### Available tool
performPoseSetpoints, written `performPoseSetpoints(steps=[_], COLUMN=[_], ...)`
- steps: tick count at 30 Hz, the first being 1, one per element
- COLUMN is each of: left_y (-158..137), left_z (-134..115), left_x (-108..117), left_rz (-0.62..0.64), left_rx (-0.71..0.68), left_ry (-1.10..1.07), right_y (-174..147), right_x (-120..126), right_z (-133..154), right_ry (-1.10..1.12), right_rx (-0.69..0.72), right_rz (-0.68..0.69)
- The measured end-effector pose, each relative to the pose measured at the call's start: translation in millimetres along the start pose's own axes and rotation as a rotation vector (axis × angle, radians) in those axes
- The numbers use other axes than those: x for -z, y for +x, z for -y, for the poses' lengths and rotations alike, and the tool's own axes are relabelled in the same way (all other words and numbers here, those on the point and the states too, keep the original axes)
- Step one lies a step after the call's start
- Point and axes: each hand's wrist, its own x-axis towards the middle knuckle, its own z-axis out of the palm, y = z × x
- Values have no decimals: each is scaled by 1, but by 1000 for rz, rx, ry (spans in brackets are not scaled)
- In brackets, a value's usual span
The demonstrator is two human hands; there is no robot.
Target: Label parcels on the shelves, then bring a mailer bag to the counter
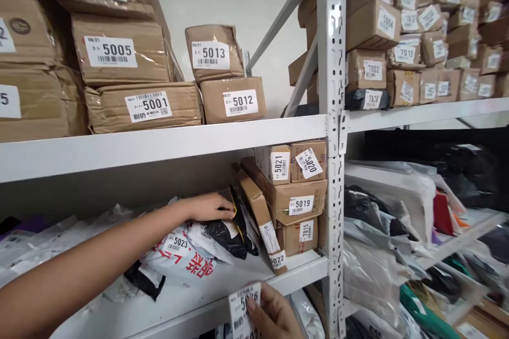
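Grey metal shelving (331,63) fills the frame, its white boards loaded with labelled parcels. At upper left, cardboard boxes marked 5007, 5005 and 5001 (145,107) are stacked; boxes 5013 and 5012 (233,99) stand at upper centre.

Left hand (209,206): at centre frame on the middle shelf, fingers extended and pressed against a black poly bag (226,238), not closed around it. The bag stands on edge between a white mailer marked 5023 (181,257) and a leaning box marked 5022 (260,217), which rests against box 5019 (298,198).

Right hand (274,315): at lower centre of the frame, below the shelf edge, pinching a white label (242,307) with its thumb over the printed number. The label belongs to an item largely out of view.

Soft plastic mailers (382,222) fill the bay at right.
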Motion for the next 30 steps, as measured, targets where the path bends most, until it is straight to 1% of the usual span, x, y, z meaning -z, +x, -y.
performPoseSetpoints(steps=[3,6,8,10,15,19,21,24,26,30], left_y=[6,14,18,20,24,26,25,19,16,11], left_z=[9,17,21,25,39,47,46,40,37,34], left_x=[6,10,10,8,3,-2,-6,-13,-18,-30], left_rz=[111,228,288,312,299,257,202,91,39,28], left_rx=[-63,-32,-21,-52,-151,-171,-168,-163,-144,-120], left_ry=[-90,-210,-294,-334,-322,-306,-208,66,193,273], right_y=[31,64,82,96,118,125,125,124,124,121], right_x=[-31,-56,-66,-72,-72,-70,-69,-69,-68,-74], right_z=[4,1,-2,-5,-15,-18,-19,-22,-26,-27], right_ry=[66,132,160,176,189,127,130,161,181,210], right_rx=[48,115,172,229,309,306,299,250,223,214], right_rz=[-24,-116,-191,-268,-411,-493,-520,-506,-503,-561])
